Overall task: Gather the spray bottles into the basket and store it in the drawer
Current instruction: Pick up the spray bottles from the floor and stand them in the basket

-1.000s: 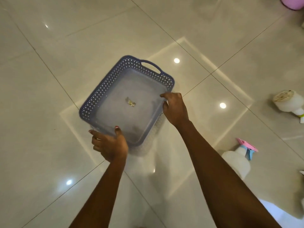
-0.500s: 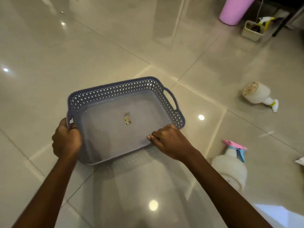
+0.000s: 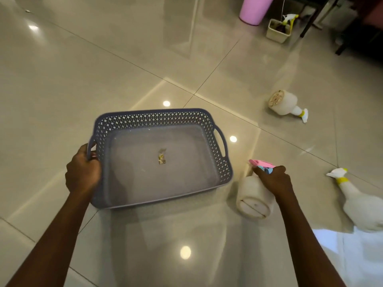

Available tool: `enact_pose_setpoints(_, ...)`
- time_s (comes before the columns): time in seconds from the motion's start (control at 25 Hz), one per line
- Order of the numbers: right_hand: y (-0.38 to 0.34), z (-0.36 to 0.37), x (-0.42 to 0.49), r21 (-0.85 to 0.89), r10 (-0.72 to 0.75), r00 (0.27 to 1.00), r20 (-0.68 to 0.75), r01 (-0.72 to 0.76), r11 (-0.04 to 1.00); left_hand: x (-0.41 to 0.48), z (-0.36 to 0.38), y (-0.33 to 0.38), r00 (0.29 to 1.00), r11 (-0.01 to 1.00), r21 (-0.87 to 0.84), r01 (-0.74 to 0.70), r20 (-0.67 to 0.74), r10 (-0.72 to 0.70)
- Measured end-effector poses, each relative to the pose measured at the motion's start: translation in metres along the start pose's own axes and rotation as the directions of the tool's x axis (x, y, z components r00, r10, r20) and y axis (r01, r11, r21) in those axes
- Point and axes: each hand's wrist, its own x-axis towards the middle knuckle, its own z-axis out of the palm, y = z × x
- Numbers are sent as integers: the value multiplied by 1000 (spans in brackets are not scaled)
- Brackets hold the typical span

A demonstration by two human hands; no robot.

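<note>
Pink bin [image 3: 256, 9], cream tub [image 3: 277, 34], glossy floor tiles [image 3: 83, 69].

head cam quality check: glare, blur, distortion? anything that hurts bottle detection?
Head view: ceiling-light glare spots on the glossy floor; tile lines bow from the wide-angle lens; overexposed patch bottom right washes into the yellow-collared bottle. Basket and pink-trigger bottle read sharp.

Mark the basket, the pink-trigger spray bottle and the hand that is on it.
basket [image 3: 152, 117]: head view, on its far lattice wall.
pink-trigger spray bottle [image 3: 251, 193]: head view, on its white body.
right hand [image 3: 273, 179]: head view, on the back of the hand.
</note>
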Motion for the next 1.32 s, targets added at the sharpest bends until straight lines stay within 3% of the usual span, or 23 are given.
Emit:
enact_pose_setpoints(0.28,-15,-2,25,-26,28,973,228,-23,999,-10,19,14,996,997,34,-67,65,65)
enact_pose_setpoints(0.36,-10,-15,16,93,37,989,142,-51,994,-12,19,15,995,996,45,-81,68,78)
enact_pose_setpoints(0.48,-8,-62,-14,320,-24,990,-142,69,945,-10,19,14,992,992,64,-110,70,105)
enact_pose_setpoints(0.56,-33,-98,-36,483,-143,948,-283,270,833,-8,21,14,990,990,71,-124,70,119)
enact_pose_setpoints(0.64,-81,-110,-57,627,-338,891,-302,453,634,-7,23,13,987,987,76,-145,80,139)
enact_pose_setpoints(0.76,-153,-56,-81,640,-648,709,-277,639,426,-10,25,14,984,984,85,-158,98,149)
enact_pose_setpoints(0.92,-188,50,-91,607,-813,582,-7,649,459,-17,31,19,974,977,85,-196,133,184)
enact_pose_setpoints(1.04,-194,86,-85,618,-850,521,78,643,452,-21,35,20,959,966,87,-242,171,225)
enact_pose_setpoints(1.32,-184,112,-81,494,-843,502,194,692,526,-25,41,21,950,959,81,-273,181,255)
